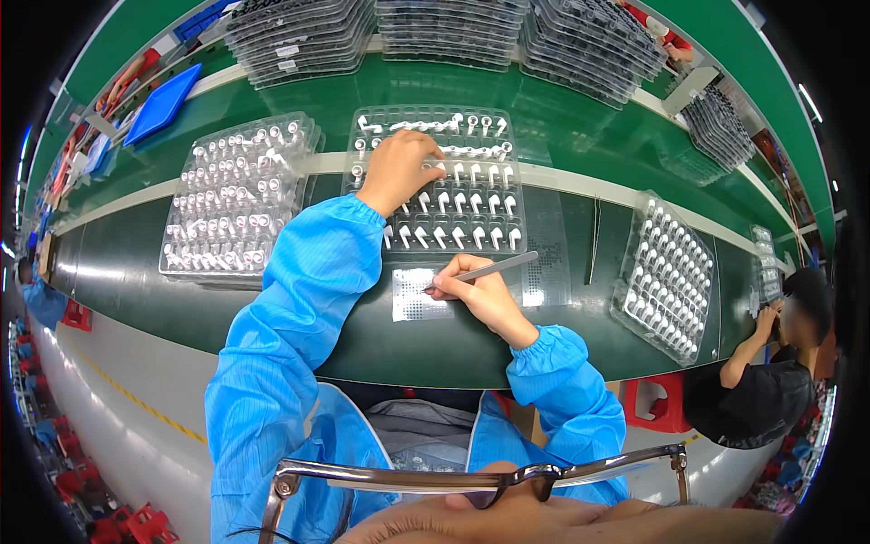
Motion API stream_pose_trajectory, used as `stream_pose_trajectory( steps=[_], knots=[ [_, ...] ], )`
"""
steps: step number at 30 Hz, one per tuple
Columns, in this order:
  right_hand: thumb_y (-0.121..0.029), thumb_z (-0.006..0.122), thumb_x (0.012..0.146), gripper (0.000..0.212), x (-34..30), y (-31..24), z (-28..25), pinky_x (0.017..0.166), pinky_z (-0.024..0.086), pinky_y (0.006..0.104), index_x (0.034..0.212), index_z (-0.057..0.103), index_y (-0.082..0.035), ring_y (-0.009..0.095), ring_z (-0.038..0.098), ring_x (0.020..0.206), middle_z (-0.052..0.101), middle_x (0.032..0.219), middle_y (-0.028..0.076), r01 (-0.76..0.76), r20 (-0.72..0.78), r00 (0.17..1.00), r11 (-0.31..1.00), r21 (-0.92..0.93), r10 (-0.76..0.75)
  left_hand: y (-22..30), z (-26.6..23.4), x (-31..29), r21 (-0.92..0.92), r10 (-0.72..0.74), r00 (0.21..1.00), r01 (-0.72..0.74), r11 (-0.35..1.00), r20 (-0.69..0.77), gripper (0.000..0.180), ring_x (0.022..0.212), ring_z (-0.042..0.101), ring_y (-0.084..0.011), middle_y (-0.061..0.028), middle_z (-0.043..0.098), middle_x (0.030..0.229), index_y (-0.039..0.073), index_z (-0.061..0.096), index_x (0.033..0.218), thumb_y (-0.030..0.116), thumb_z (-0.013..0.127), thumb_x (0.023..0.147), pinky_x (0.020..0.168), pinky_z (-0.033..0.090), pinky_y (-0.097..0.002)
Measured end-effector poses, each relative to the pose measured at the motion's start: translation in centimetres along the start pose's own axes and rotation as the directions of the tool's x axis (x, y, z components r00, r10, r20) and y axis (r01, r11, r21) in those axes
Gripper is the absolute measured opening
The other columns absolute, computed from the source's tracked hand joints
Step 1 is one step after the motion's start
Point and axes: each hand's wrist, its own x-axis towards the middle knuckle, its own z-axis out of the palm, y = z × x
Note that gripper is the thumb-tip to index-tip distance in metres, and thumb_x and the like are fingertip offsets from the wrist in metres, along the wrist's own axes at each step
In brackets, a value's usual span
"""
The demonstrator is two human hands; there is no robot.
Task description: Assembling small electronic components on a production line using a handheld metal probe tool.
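My left hand (399, 170) reaches over a clear plastic tray (517, 238) holding rows of white earbuds (459, 201). Its thumb and forefinger pinch at one white earbud among the upper rows, mostly hidden by the fingers. Below that tray, my right hand (478, 292) grips grey metal tweezers (507, 264) like a pen. The tweezers' tip is at a small pale sheet (410, 311) dotted with rows of tiny dark pieces, lying flat on the green table. Both forearms are in blue sleeves.
Another stacked earbud tray (222, 195) stands at left, and one more (666, 276) lies at right. A thin dark stick (594, 240) and a clear dotted sheet (548, 272) lie between. Tray stacks (451, 34) fill the far shelf. A person (761, 381) sits at the right.
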Motion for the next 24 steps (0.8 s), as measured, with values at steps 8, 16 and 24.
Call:
stream_pose_trajectory(
  steps=[8, 16, 24],
  knots=[
    [-0.005, 0.062, 0.084, 0.009, 0.0, 0.1, 0.0, 0.072, 0.054, 0.0265, 0.082, 0.059, 0.004, 0.019, 0.066, 0.080, 0.065, 0.082, 0.015, 0.011, 0.007, 1.000, 1.000, 0.023, -0.011, -1.1, -2.5, 0.0, 0.002, 0.033, 0.993, -0.033, 0.999, 0.110, 0.019, 0.090, 0.060, -0.0265, -0.0061, 0.066, 0.087, 0.012, 0.067, 0.086, 0.010, 0.069, 0.067, 0.078, 0.047, -0.0393],
    [-0.006, 0.063, 0.084, 0.011, 0.1, 0.3, -0.1, 0.072, 0.054, 0.0262, 0.082, 0.059, 0.003, 0.018, 0.066, 0.080, 0.065, 0.082, 0.015, 0.005, 0.002, 1.000, 1.000, 0.015, -0.005, -1.2, -1.5, 0.0, -0.004, 0.108, 0.985, -0.108, 0.994, 0.132, 0.018, 0.089, 0.060, -0.0270, -0.0056, 0.066, 0.083, 0.014, 0.067, 0.086, 0.006, 0.065, 0.069, 0.079, 0.045, -0.0402],
    [-0.006, 0.062, 0.084, 0.010, 0.0, -0.2, 0.0, 0.071, 0.054, 0.0262, 0.081, 0.059, 0.003, 0.019, 0.066, 0.080, 0.065, 0.082, 0.015, 0.013, 0.006, 1.000, 1.000, 0.020, -0.013, -0.8, -1.2, 0.0, 0.068, 0.118, 0.982, -0.129, 0.989, 0.146, 0.017, 0.089, 0.060, -0.0271, -0.0058, 0.066, 0.085, 0.011, 0.065, 0.089, 0.007, 0.066, 0.072, 0.081, 0.045, -0.0393]
  ],
)
